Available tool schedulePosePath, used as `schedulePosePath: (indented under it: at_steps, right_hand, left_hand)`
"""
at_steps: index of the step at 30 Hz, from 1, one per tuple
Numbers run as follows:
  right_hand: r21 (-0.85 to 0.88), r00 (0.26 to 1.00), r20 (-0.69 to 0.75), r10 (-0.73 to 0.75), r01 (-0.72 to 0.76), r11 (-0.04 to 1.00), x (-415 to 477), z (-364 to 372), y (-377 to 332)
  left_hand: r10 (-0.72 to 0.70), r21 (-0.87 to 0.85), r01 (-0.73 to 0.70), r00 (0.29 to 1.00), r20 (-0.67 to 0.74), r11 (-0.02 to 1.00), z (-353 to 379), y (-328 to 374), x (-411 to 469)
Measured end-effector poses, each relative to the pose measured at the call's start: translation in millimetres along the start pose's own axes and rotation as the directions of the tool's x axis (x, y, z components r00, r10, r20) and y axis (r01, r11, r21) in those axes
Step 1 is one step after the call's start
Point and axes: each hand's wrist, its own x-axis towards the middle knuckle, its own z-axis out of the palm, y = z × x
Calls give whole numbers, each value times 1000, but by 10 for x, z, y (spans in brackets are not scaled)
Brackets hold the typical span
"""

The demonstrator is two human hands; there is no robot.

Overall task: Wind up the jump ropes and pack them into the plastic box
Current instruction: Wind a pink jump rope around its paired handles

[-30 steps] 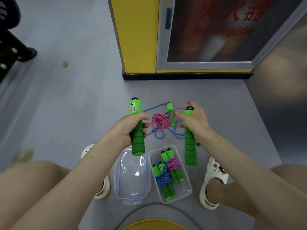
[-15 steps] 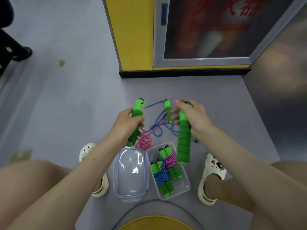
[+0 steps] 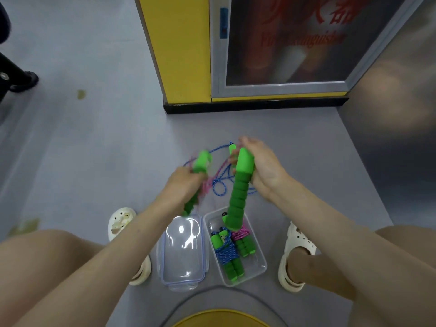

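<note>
Head view. Left hand (image 3: 182,184) — fingers curled round a green foam handle (image 3: 201,161), blurred and held tilted above the floor. Right hand (image 3: 263,169) — wrapped round a second green handle (image 3: 238,193), whose lower end hangs over the plastic box (image 3: 253,267). Pink rope (image 3: 204,185) is seen trailing beside the left hand. Blue rope (image 3: 218,186) is left loose on the grey floor (image 3: 94,149) beyond the hands. Two wound ropes are packed in the box: blue bundle (image 3: 226,252), pink bundle (image 3: 240,234). Clear lid (image 3: 182,251) is laid just left of the box. White clogs (image 3: 295,251) are worn on either side.
</note>
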Motion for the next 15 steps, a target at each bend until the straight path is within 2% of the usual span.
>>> schedulePosePath:
  at_steps: [1, 3, 5, 7, 11, 15]
  right_hand:
    - [-10, 997, 11, 79, -79, 997, -19, 2, 83]
    - [-1, 984, 26, 177, -177, 984, -41, 14, 197]
    - [82, 983, 44, 180, -183, 980, -22, 10, 178]
    - [151, 985, 75, 154, -163, 975, 0, 4, 120]
    - [208, 978, 131, 162, -186, 960, -32, 17, 134]
    - [253, 980, 106, 168, -190, 949, -13, 14, 120]
  left_hand:
    - [-85, -15, 86, 995, 48, 996, 38, -38, -36]
    - [-49, -77, 52, 998, 35, 996, 87, -39, -79]
    - [23, -162, -22, 1000, 2, 987, 71, 36, -73]
    - [34, -226, -26, 999, 32, 974, 50, 60, -56]
    - [19, -253, 29, 983, 183, 967, 172, -34, -136]
    - [-38, -406, 168, 950, 310, 899, 158, -26, -158]
